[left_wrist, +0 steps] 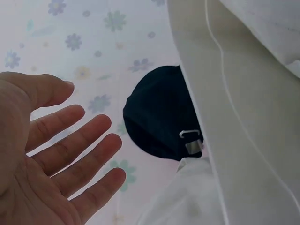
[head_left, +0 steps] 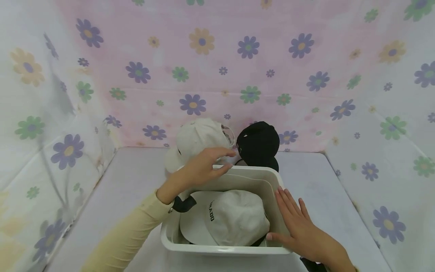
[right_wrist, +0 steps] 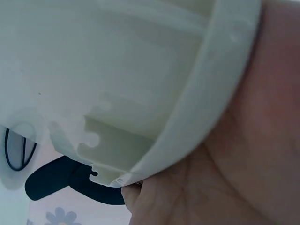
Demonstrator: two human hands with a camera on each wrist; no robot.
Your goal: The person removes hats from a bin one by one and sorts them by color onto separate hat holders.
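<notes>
A white cap with dark lettering on its front lies inside a white plastic bin. My left hand hovers over the bin's back left part, its fingers spread and loosely bent around nothing. Just beyond it, a second white cap stands behind the bin, beside a black cap. The left wrist view shows that palm bare, with the black cap's metal buckle facing it. My right hand rests flat along the bin's right rim, fingers straight, palm against the edge.
The bin stands on a white table. Flower-patterned cloth walls rise at the back and on both sides. The two caps behind the bin sit close to the back wall.
</notes>
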